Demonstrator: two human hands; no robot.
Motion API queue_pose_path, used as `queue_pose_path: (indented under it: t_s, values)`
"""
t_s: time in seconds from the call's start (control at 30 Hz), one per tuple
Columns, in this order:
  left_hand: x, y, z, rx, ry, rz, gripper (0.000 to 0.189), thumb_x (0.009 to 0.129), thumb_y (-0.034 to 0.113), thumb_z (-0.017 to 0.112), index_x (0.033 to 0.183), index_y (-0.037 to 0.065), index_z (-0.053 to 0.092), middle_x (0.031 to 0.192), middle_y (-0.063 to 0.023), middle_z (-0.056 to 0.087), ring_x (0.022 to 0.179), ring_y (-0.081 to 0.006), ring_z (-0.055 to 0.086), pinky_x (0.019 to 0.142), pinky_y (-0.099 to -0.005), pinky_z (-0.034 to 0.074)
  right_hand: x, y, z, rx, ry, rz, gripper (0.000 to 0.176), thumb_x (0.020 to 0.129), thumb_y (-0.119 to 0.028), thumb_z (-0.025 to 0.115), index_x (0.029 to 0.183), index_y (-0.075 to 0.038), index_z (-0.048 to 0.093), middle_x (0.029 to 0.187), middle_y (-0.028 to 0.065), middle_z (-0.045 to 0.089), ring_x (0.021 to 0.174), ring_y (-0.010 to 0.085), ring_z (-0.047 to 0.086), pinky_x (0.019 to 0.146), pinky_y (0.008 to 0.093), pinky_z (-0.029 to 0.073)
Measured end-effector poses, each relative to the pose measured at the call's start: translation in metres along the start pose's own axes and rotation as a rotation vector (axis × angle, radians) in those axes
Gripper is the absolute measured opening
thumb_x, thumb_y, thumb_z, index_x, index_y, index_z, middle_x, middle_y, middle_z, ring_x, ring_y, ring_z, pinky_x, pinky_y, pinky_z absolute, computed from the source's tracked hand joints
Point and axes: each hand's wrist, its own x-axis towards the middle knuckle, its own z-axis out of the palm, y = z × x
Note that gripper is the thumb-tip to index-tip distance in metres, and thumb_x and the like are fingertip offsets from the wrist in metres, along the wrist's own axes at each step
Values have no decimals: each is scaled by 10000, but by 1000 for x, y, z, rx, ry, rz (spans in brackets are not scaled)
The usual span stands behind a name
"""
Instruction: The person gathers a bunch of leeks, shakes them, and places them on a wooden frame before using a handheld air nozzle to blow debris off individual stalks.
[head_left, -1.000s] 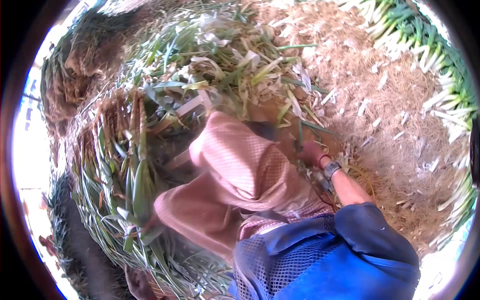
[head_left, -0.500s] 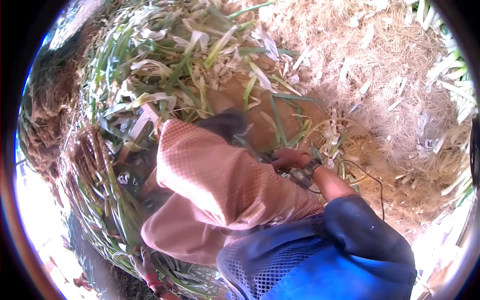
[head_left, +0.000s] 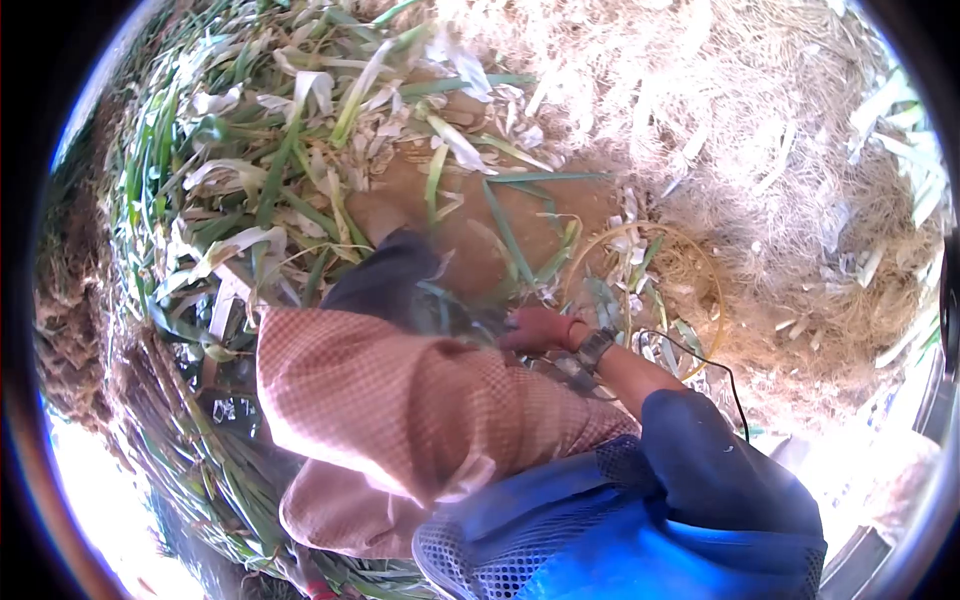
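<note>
My right hand (head_left: 541,330), in a reddish glove with a watch at the wrist, is closed beside the dark lower leg; what its fingers hold is hidden. Just below the wrist is a grey object (head_left: 575,375), partly covered by cloth. My left hand (head_left: 300,568) shows only in part at the lower left edge, with a red cuff, against the pile of long green stalks (head_left: 215,475). Its fingers are too unclear to read. Pink checkered cloth (head_left: 370,400) covers my legs between the hands.
Loose green and white leaves (head_left: 290,150) lie at the upper left around brown ground. A yellowish hoop (head_left: 722,300) and a black cable (head_left: 735,395) lie right of my right hand. Pale stringy roots (head_left: 740,120) spread across the upper right, with cut stalks (head_left: 915,165) beyond.
The view has shifted, so the leaves and ground sit further left. The dark lower leg shows more. My left hand has slipped lower, mostly out of frame; my right hand stays closed.
</note>
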Motion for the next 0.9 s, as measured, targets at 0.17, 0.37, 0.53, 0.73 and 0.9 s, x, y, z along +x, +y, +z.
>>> queue_pose_path:
  t_s: [0.17,0.37,0.53,0.73,0.9]
  values:
    - [-8,13,0,107,28,-6,1035,908,566,767,1607,-84,368,1626,-300,432,1525,-398,390,1255,-427,289,5,-17,-23,-64,50,-158,394,975,-449,632,956,-73,746,823,129,728,771,324,723,711,427,552]
    - [-14,30,1,166,46,-44,1045,886,557,787,1600,-88,378,1617,-312,432,1518,-420,389,1254,-445,290,121,20,-98,-367,379,-248,290,938,-330,613,1000,-75,736,930,213,695,919,380,722,802,485,567]
    - [-19,49,-2,219,48,-131,1050,878,557,792,1598,-88,380,1615,-316,430,1517,-426,386,1255,-450,289,162,-91,-206,-210,580,134,414,979,-395,567,1049,-33,755,1064,236,761,1002,412,735,912,492,570]
    - [-15,74,-6,266,47,-244,1056,869,557,798,1596,-88,383,1614,-320,427,1516,-433,383,1255,-457,289,278,-107,-273,-362,609,255,419,989,-336,529,1251,-58,702,1292,244,701,1214,423,667,1032,517,526]
    - [-12,86,-8,278,38,-297,1062,862,557,803,1594,-89,386,1613,-324,425,1515,-439,381,1255,-462,288,331,-95,-255,-631,913,172,511,949,-390,672,1325,-43,693,1315,264,697,1233,442,669,1066,510,519]
